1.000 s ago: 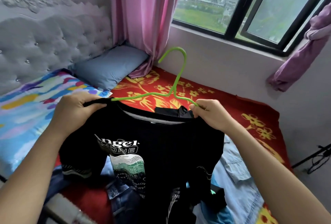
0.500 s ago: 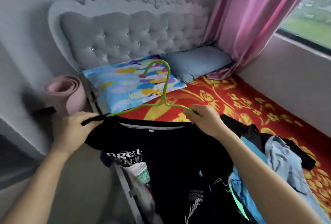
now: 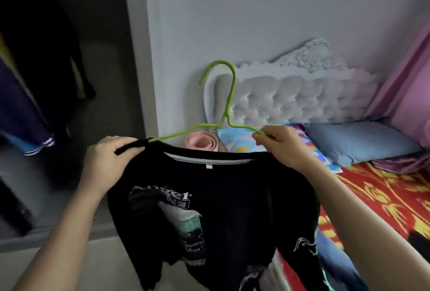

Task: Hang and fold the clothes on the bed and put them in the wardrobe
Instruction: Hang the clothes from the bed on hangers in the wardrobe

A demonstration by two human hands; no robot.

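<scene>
The left hand (image 3: 109, 162) grips one shoulder of the black T-shirt (image 3: 221, 197), fingers curled over the bunched fabric where the end of the green hanger (image 3: 229, 95) goes into it. The right hand (image 3: 281, 145) pinches the hanger's other arm together with the shirt's other shoulder, thumb and fingers closed on both.

There is one hanger and one shirt, held up by two hands in front of the person, between the wardrobe (image 3: 58, 57) on the left and the bed (image 3: 384, 193) on the right. The hanger's long axis runs left to right from hand to hand. Its hook stands upright, with the open tip curling down to the left. The shirt hangs straight down from it, collar at the top and printed front toward the camera.

Two pillows lie at the head of the bed, a multicoloured pillow (image 3: 237, 141) and a blue-grey pillow (image 3: 358, 141), below the tufted headboard (image 3: 302, 102). One rolled pink mat (image 3: 201, 142) lies beside the multicoloured pillow. Dark garments (image 3: 21, 109) hang inside the wardrobe.
</scene>
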